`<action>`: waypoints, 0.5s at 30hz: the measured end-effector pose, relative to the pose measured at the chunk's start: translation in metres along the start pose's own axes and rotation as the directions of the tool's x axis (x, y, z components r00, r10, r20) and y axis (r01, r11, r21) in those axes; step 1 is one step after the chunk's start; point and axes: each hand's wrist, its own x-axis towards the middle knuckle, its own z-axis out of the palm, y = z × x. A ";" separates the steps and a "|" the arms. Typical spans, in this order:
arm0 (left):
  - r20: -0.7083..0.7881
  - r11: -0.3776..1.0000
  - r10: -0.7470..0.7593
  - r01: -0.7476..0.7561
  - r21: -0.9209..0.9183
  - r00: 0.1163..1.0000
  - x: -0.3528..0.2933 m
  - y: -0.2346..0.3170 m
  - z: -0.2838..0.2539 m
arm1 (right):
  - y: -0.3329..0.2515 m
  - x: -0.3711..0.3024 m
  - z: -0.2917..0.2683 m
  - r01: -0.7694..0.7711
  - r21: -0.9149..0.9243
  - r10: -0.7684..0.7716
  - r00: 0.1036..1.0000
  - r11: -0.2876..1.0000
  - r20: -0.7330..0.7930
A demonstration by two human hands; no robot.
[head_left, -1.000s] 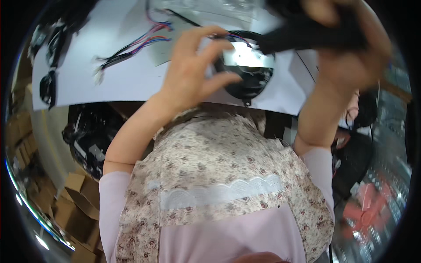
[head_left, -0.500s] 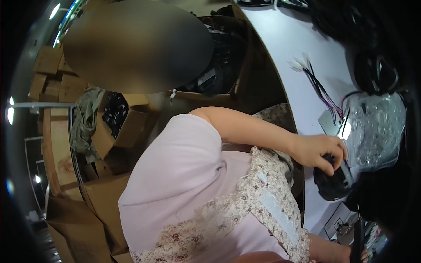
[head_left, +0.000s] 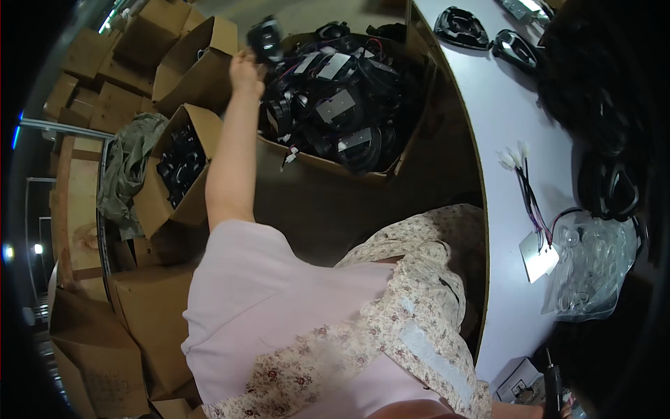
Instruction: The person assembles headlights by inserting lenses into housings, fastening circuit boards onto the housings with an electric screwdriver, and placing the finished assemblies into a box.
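Note:
My left arm stretches out to the far left. At its end my left hand point(head_left: 248, 73) has its fingers on a dark, rounded plastic housing point(head_left: 265, 42), slightly blurred, at the rim of a big open carton point(head_left: 335, 166). That carton is heaped with similar black housings point(head_left: 363, 77), several bearing silver plates and wires. At the lower right edge, mostly out of sight, my right hand point(head_left: 567, 408) grips a black screwdriver point(head_left: 552, 387) with its thin metal bit pointing up.
On the white table point(head_left: 506, 307) lie a silver plate with wires point(head_left: 539, 257), a bag of clear plastic parts point(head_left: 590, 265) and black ring-shaped frames point(head_left: 462, 28). A smaller carton of black parts point(head_left: 183, 167) and stacked cardboard boxes point(head_left: 157, 307) stand behind me.
My left hand has swung from the table to the big carton, carrying the black housing along. My right hand stays low at the right with the screwdriver.

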 end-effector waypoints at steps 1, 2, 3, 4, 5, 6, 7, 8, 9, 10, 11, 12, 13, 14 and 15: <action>-0.155 0.998 0.013 -0.004 0.060 0.988 0.031 -0.004 -0.033 | 0.002 -0.001 0.004 -0.019 -0.009 0.019 1.000 1.000 0.022; -0.230 0.994 0.037 -0.013 0.107 0.972 0.052 -0.013 -0.063 | 0.003 -0.004 0.008 -0.031 -0.026 0.032 0.999 0.999 0.044; -0.301 0.987 0.072 -0.025 0.156 0.951 0.070 -0.019 -0.091 | 0.005 -0.005 0.012 -0.044 -0.039 0.047 0.997 0.998 0.061; -0.356 0.978 0.078 -0.002 0.208 0.931 0.087 -0.016 -0.129 | 0.009 -0.004 0.011 -0.073 -0.035 0.075 0.995 0.997 0.068; -0.407 0.967 0.079 0.030 0.255 0.910 0.099 -0.020 -0.156 | 0.012 -0.006 0.013 -0.096 -0.037 0.099 0.992 0.995 0.077; -0.423 0.954 0.014 0.114 0.278 0.906 0.095 -0.054 -0.164 | 0.008 -0.012 0.022 -0.085 -0.073 0.092 0.990 0.994 0.105; -0.432 0.952 0.012 0.122 0.281 0.902 0.099 -0.066 -0.182 | 0.011 -0.014 0.027 -0.101 -0.081 0.111 0.986 0.992 0.122; -0.451 0.854 0.066 0.183 0.487 0.890 0.100 -0.079 -0.200 | 0.014 -0.014 0.031 -0.117 -0.085 0.128 0.982 0.989 0.138; -0.456 0.708 0.122 0.244 0.663 0.882 0.100 -0.089 -0.217 | 0.018 -0.015 0.033 -0.134 -0.090 0.147 0.977 0.987 0.152; -0.491 0.717 0.084 0.290 0.634 0.867 0.095 -0.116 -0.220 | 0.015 -0.018 0.038 -0.130 -0.111 0.148 0.974 0.985 0.173; -0.492 0.717 0.061 0.305 0.627 0.869 0.089 -0.136 -0.225 | 0.011 -0.020 0.042 -0.124 -0.129 0.147 0.970 0.984 0.192; -0.445 0.753 -0.008 0.298 0.586 0.895 0.089 -0.145 -0.231 | 0.007 -0.020 0.041 -0.122 -0.136 0.148 0.970 0.983 0.195; -0.389 0.790 -0.073 0.291 0.540 0.918 0.087 -0.155 -0.233 | 0.001 -0.019 0.037 -0.119 -0.139 0.145 0.970 0.983 0.195; -0.149 0.877 -0.062 0.125 0.464 0.987 0.126 -0.070 -0.277 | 0.017 -0.002 -0.008 -0.190 -0.058 0.195 0.975 0.980 0.109; -0.242 0.746 -0.164 0.281 0.604 0.956 0.114 -0.130 -0.254 | -0.028 -0.008 0.002 -0.075 -0.144 0.093 0.988 0.987 0.121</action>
